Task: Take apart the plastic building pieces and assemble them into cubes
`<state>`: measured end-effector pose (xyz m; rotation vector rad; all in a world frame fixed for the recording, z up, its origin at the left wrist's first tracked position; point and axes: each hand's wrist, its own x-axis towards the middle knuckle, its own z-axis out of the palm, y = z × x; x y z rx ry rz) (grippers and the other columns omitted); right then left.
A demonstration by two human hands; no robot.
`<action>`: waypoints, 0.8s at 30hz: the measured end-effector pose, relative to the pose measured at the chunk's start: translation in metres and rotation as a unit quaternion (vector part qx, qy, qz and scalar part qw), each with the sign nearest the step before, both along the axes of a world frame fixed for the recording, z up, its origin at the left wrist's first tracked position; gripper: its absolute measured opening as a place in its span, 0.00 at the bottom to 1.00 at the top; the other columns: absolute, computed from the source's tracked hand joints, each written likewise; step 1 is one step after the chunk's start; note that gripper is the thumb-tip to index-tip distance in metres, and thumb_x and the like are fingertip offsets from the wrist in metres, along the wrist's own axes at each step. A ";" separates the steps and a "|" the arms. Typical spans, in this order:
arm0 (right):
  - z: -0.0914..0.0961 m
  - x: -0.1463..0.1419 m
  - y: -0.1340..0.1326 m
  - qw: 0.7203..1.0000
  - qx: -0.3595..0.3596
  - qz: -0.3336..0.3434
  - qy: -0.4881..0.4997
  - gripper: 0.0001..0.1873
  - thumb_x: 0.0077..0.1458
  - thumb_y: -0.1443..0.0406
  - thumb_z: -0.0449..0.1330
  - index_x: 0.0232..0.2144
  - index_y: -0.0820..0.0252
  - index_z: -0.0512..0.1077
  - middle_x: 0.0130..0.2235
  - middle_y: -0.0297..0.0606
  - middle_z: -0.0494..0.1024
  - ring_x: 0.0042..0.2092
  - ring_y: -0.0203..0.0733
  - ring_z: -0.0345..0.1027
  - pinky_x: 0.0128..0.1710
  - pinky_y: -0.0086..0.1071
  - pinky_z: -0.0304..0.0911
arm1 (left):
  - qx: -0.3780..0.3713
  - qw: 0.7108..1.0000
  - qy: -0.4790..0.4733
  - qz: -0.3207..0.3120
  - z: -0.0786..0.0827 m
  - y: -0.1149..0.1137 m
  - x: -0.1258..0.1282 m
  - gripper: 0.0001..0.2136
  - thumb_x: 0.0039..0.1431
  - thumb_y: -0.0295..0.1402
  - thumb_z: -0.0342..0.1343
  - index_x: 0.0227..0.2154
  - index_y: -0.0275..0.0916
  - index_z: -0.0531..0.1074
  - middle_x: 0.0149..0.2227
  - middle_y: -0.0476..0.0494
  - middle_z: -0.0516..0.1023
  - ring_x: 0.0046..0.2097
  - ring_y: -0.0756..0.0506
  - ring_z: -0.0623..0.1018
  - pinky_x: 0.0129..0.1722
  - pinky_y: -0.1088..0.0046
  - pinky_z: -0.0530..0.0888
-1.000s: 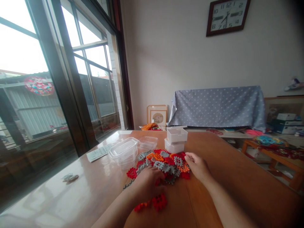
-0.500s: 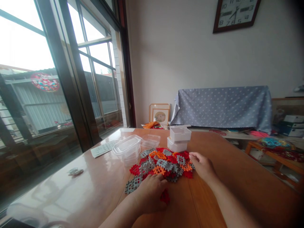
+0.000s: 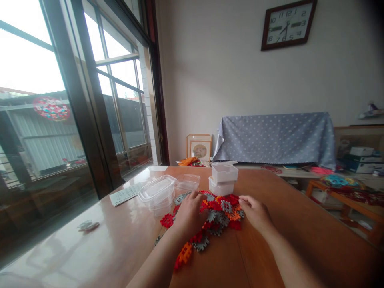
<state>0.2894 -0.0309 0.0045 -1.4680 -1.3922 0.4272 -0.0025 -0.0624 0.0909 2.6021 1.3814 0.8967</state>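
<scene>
A heap of flat, notched plastic building pieces (image 3: 227,206) in red, grey and orange lies on the wooden table. My left hand (image 3: 190,212) reaches over the left part of the heap, palm down, fingers bent with the thumb apart; the pieces under it are hidden. At the heap's right edge is my right hand (image 3: 256,212), fingertips beside the red pieces and a small gap between thumb and forefinger. An orange piece (image 3: 184,253) and a grey piece (image 3: 201,244) lie at the near side of the heap.
Behind the heap stand two stacked white boxes (image 3: 224,174). Clear plastic containers (image 3: 159,192) with a lid are to the left, beside a printed sheet (image 3: 124,195). A small crumpled item (image 3: 88,226) lies far left on the table (image 3: 120,248), near the window.
My left hand has moved forward over the heap from its near edge. Orange and grey pieces now lie spread toward me. My right hand has stayed nearly in place, and the view has tilted up.
</scene>
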 end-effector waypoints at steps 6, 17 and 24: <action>-0.017 0.005 0.006 0.998 -0.041 0.037 -0.032 0.19 0.51 0.55 0.61 0.43 0.55 0.79 0.40 0.39 0.83 0.41 0.47 0.77 0.44 0.38 0.70 | -0.032 0.999 0.022 -0.024 -0.007 -0.002 0.020 0.12 0.57 0.31 0.57 0.45 0.46 0.74 0.46 0.45 0.77 0.50 0.39 0.75 0.49 0.64 0.70; -0.012 -0.015 -0.005 0.976 -0.074 0.108 -0.173 0.30 0.50 0.56 0.65 0.56 0.54 0.75 0.53 0.43 0.75 0.52 0.51 0.71 0.52 0.39 0.66 | -0.039 0.997 -0.025 0.059 -0.031 0.016 0.005 0.10 0.60 0.28 0.51 0.41 0.44 0.76 0.44 0.46 0.79 0.50 0.41 0.74 0.50 0.66 0.67; -0.009 -0.030 -0.003 0.969 -0.034 0.128 -0.206 0.27 0.53 0.64 0.59 0.57 0.53 0.75 0.57 0.40 0.77 0.58 0.51 0.66 0.61 0.43 0.60 | -0.045 0.998 -0.025 0.045 -0.033 0.017 0.002 0.12 0.62 0.30 0.49 0.42 0.46 0.76 0.45 0.46 0.79 0.50 0.42 0.74 0.51 0.66 0.67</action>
